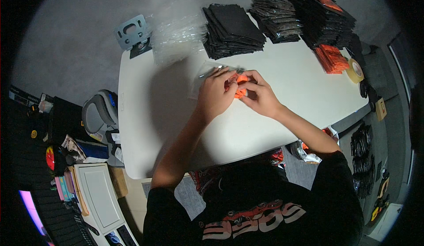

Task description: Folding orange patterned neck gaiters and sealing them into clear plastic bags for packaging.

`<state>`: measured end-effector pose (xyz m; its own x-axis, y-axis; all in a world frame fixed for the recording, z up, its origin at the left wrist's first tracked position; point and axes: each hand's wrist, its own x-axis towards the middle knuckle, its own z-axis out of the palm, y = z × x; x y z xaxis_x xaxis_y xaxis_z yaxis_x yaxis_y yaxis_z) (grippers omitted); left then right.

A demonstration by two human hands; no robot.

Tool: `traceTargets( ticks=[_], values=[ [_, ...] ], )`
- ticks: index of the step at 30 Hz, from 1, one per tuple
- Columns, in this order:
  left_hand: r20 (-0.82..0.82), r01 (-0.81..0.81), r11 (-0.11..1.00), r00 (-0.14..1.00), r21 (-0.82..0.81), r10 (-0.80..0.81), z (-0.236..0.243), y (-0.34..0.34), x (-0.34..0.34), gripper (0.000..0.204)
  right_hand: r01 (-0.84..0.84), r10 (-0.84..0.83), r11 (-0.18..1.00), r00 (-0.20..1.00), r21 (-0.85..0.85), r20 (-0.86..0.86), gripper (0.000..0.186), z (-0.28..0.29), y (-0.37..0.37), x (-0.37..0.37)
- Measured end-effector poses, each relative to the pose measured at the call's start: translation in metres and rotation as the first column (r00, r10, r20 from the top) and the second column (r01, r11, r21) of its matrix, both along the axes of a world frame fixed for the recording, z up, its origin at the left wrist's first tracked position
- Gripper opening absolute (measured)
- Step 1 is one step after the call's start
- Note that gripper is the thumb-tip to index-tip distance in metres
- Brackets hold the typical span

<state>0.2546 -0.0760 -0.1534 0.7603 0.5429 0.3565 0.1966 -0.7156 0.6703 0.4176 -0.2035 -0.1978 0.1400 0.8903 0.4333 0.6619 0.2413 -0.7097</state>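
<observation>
A: ok, what have the hands got?

B: One orange piece (240,80), over the table (260,129), mid-width and nearer the far edge. The right hand (262,96) has thumb and fingers pinched on it, and the left hand (215,93) has its fingers closed on it too. One clear bag (201,75) lies by the left hand.

A: Nice, and the rest?

B: Far edge, from the left corner: one metal stand (140,25), one heap of clear bags (179,34), then three dark stacks (234,29), the rightmost topped by one orange packet (327,2). Near the right edge: one orange stack (330,59) and, just beside it, one tape roll (352,72). Can't count inside the stacks tbh, too much overlap.
</observation>
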Motion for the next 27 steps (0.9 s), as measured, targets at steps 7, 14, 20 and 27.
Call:
traceTargets(
  ticks=[7, 14, 20, 27],
  values=[
    [0.089, -0.008, 0.998, 0.996, 0.060, 0.002, -0.012, 0.012, -0.001, 0.043, 0.069, -0.108, 0.976, 0.976, 0.205, 0.188, 0.023, 0.015, 0.019, -0.006],
    [0.113, 0.040, 0.999, 0.993, -0.018, -0.037, 0.000, 0.015, -0.004, 0.043, -0.071, -0.103, 0.957, 0.821, 0.281, 0.561, 0.027, 0.017, 0.008, -0.007],
    [0.105, 0.022, 0.979, 0.994, 0.202, -0.044, -0.008, 0.007, -0.003, 0.035, -0.003, -0.121, 0.976, 0.820, 0.216, 0.559, 0.034, 0.007, 0.004, -0.014],
    [0.205, -0.003, 0.999, 0.979, -0.044, 0.012, -0.015, 0.006, 0.004, 0.027, 0.007, -0.122, 0.981, 0.803, 0.195, 0.584, 0.025, -0.007, 0.000, -0.013]
  ],
)
